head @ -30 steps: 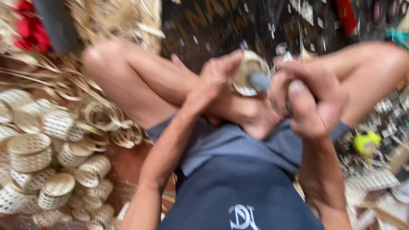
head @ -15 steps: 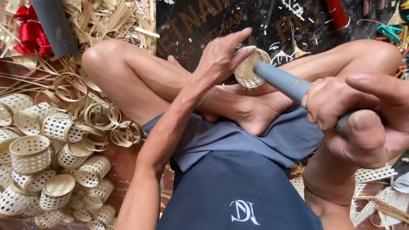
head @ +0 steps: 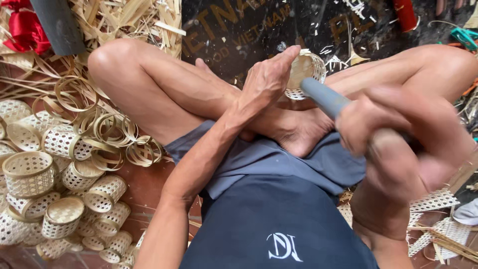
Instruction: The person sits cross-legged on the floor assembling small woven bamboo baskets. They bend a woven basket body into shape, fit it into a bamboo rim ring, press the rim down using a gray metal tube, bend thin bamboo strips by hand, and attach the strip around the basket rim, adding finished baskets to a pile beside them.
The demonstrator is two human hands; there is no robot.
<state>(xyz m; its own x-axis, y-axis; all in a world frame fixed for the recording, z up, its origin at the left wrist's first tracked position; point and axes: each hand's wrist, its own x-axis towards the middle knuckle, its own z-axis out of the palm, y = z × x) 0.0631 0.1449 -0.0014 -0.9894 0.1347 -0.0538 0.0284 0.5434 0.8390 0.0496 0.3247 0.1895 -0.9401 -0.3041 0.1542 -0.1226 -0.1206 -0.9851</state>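
Note:
I sit cross-legged on the floor. My left hand holds a small woven bamboo basket above my crossed feet, fingers curled round its left side. My right hand, blurred and close to the camera, grips a grey cylindrical rod. The rod's far end points into or against the basket's open mouth.
A pile of finished small woven baskets lies at my left, with loose bamboo rings beside my knee. Bamboo strips and a red cloth lie at upper left. Woven mesh pieces sit at right.
The right hand with the rod has drawn back toward the camera and now fills more of the view. The left hand stays on the basket, which has tilted slightly.

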